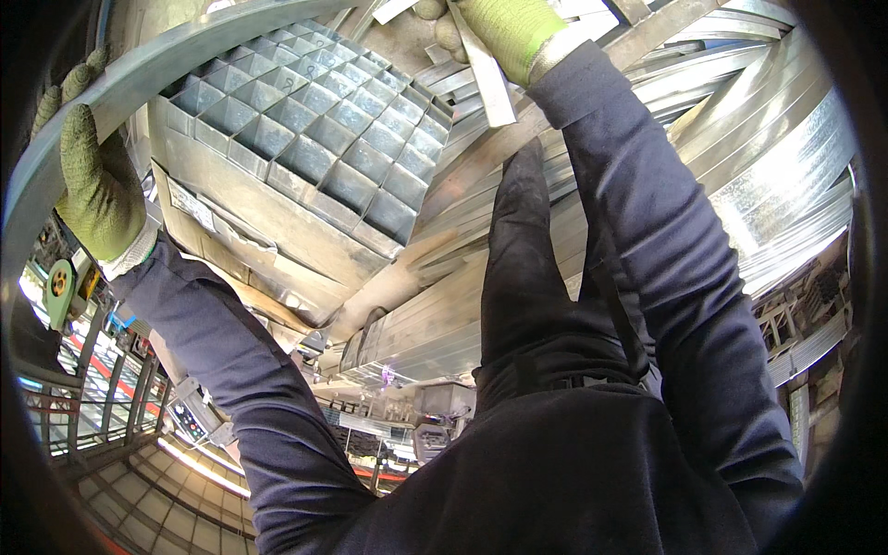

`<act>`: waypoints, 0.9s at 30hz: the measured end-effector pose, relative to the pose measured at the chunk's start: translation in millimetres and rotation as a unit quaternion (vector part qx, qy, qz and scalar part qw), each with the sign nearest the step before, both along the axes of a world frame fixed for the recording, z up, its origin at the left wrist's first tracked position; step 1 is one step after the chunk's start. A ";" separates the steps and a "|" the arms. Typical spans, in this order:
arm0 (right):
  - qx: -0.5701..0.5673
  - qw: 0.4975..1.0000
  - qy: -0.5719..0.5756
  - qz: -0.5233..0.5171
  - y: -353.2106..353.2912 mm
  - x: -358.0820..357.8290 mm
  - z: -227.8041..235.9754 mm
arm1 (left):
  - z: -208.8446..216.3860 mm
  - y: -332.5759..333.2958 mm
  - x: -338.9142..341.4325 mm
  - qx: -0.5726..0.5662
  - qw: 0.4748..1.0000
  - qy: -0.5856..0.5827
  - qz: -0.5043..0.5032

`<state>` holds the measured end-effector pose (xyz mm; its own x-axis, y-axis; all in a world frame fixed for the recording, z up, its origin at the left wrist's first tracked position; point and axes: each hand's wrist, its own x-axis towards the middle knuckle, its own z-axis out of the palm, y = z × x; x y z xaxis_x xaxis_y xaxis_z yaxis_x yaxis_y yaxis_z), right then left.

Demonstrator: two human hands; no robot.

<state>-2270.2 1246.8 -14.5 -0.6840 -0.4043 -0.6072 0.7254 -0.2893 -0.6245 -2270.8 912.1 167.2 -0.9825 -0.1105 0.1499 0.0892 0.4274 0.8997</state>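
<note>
Green-gloved, the left hand [97, 185] grips a long metal strip [185, 57]; whether the right hand [507, 35] holds the narrow bar [492, 91] beside it, I can't tell. Near them lies a grid of square metal cells [310, 157], which the strip could strike should that grip slacken.

Gridded metal rack [310, 159], green disc [61, 283]

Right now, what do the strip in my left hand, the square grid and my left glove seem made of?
Strip: probably metal, satin grey, given its soft sheen. Grid: likely sheet metal, mottled dull grey, with thin walls. Left glove: seemingly fabric, perhaps coated; matte green, textured.
</note>
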 end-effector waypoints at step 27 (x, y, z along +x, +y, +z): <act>-0.037 0.994 -0.034 0.101 -46.8 39.8 28.8 | -44.1 18.4 -10.4 -0.085 0.951 -0.062 0.291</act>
<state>-2230.4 1200.0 14.3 -0.5422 -0.5747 -0.6129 0.8136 -0.1768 -0.5539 -2281.2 930.5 123.1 -0.7738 -0.6252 0.1015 -0.3086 0.5120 0.8017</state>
